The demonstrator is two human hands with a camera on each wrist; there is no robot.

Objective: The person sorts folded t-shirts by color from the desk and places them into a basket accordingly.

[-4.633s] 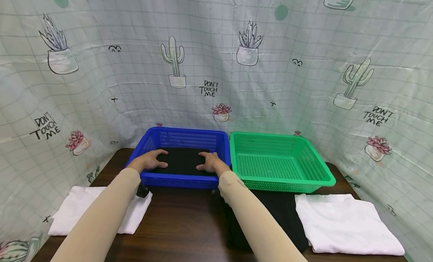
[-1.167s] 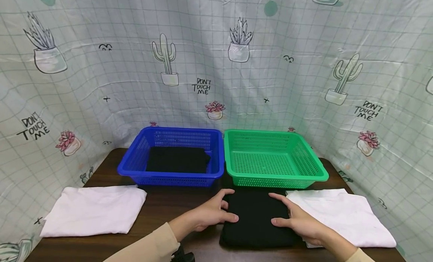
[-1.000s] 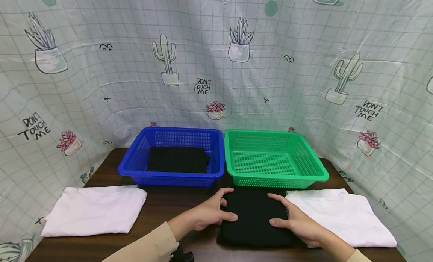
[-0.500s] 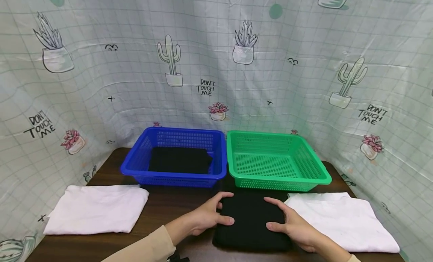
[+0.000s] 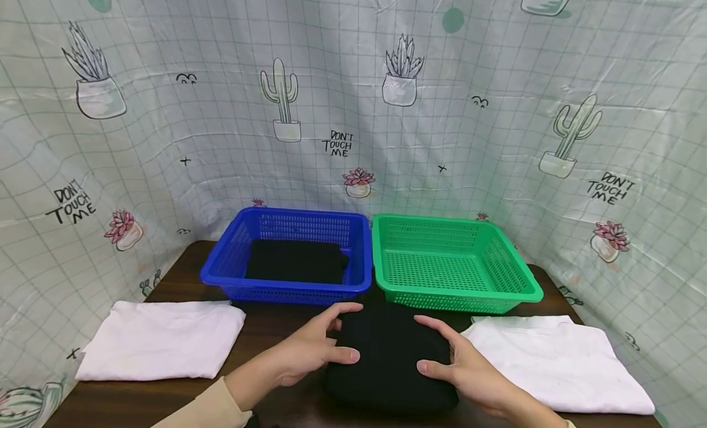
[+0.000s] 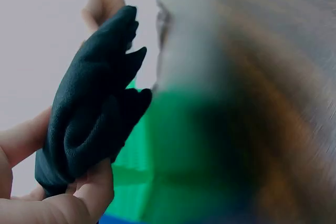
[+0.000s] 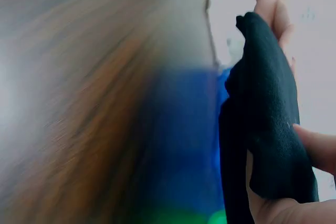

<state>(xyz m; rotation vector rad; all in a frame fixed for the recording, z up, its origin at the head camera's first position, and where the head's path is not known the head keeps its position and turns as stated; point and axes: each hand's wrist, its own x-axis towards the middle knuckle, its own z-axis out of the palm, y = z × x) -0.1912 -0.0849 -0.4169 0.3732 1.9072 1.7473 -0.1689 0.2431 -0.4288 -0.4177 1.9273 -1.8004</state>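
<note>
A folded black garment (image 5: 389, 360) hangs between both hands, raised off the table at the front middle. My left hand (image 5: 306, 349) grips its left side, thumb on the upper face and fingers curled under. On the opposite side my right hand (image 5: 466, 368) grips it the same way. The left wrist view shows several soft folds along the edge of the garment (image 6: 94, 98), pinched between thumb and fingers. Stacked layers of the garment (image 7: 273, 103) show in the right wrist view. Another folded black garment (image 5: 295, 261) lies in the blue basket (image 5: 287, 293).
A green plastic basket (image 5: 458, 302) stands right of the blue one, both at the back of the dark wooden table (image 5: 276, 397). Folded white garments lie on each side: a left white garment (image 5: 162, 339) and a right white garment (image 5: 563, 366). A patterned curtain (image 5: 221, 121) surrounds the table.
Earlier, both hands were on the black garment inside the blue basket. They then took hold of the other black garment before the green basket, and have now lifted it and moved it left.
</note>
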